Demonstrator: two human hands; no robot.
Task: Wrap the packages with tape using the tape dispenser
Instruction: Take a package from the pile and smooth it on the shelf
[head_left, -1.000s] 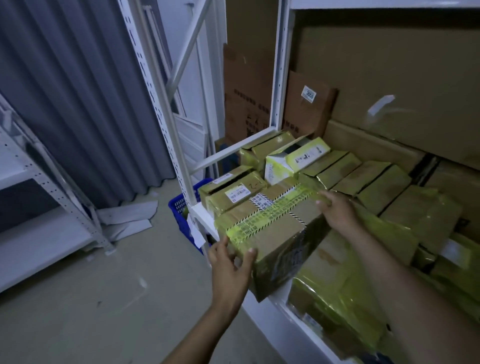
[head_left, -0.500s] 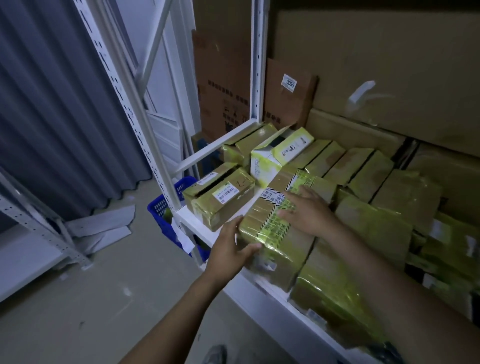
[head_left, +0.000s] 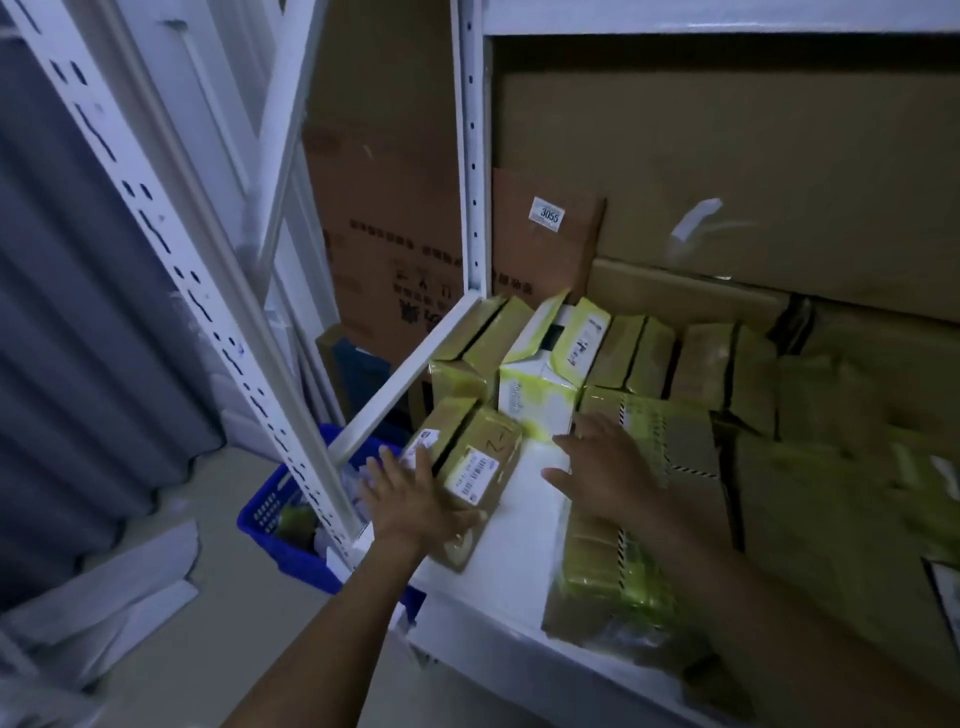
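hands (head_left: 410, 499) (head_left: 608, 467) 2 | blue basket (head_left: 280, 525) 1 | taped packages (head_left: 649, 358) 9+, right side blurred

Basket (head_left: 270, 514) partly behind post (head_left: 218, 332), package label (head_left: 475, 475) — unreadable

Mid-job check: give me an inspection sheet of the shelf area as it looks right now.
Surface: white shelf board, bare strip between packages.
Job's things: small labelled package at the shelf's front corner; large yellow-taped box beside it; more taped packages behind; tape dispenser not seen.
Clutter: blue basket on the floor, loose items inside.
Hands: left hand flat on the small labelled package; right hand spread at the large box's left edge.
Cables: nothing seen.
Surroundings: big cartons behind, grey curtain to the left.
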